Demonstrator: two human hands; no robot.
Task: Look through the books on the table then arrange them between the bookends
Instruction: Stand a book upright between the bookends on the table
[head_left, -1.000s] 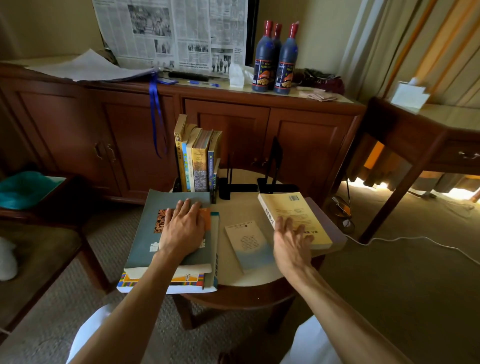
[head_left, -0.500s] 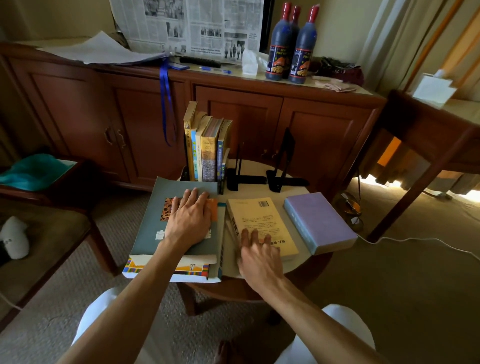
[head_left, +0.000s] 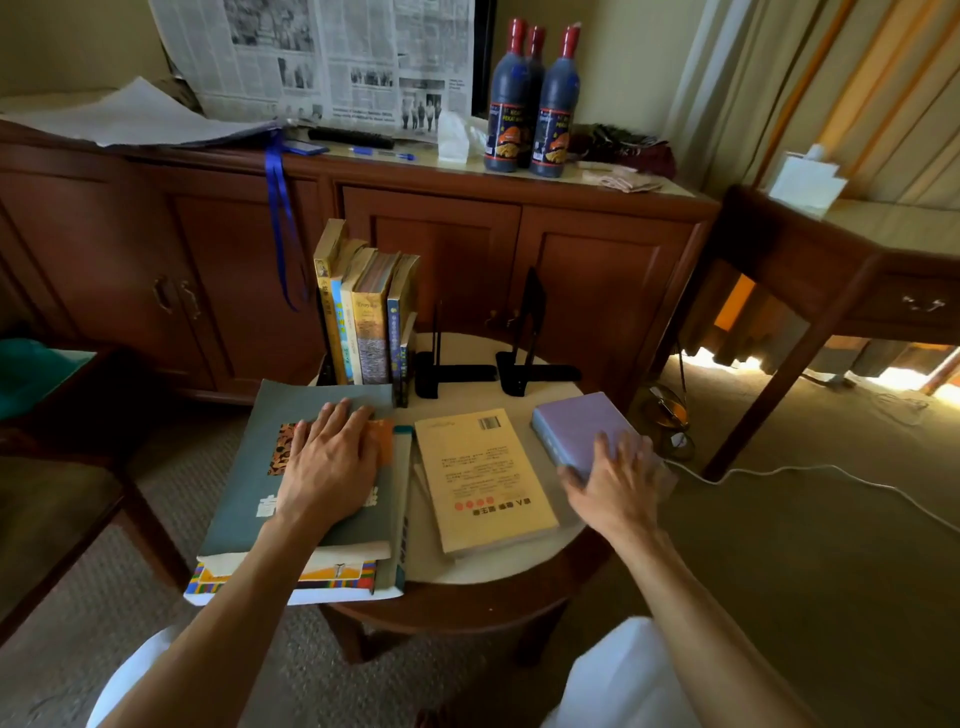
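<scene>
On the small round table (head_left: 498, 571), several books stand upright (head_left: 363, 317) at the back left beside two black bookends (head_left: 452, 366) (head_left: 530, 358) with nothing between them. My left hand (head_left: 332, 460) lies flat, fingers apart, on a big grey book (head_left: 249, 483) that tops a stack at the left. A yellow book (head_left: 483, 483) lies face down in the middle over a thinner book. My right hand (head_left: 613, 480) grasps the near corner of a purple book (head_left: 576, 418) at the right, thumb against its side edge.
A long wooden cabinet (head_left: 441, 249) stands behind the table, with three dark bottles (head_left: 530, 104), newspaper and papers on top. A wooden side table (head_left: 831, 270) is at the right, a chair (head_left: 62, 467) at the left. A white cable (head_left: 805, 470) runs over the carpet.
My right hand slid the yellow book off the purple book into the middle, over the thin book, then moved right onto the purple book. My left hand has stayed on the grey book.
</scene>
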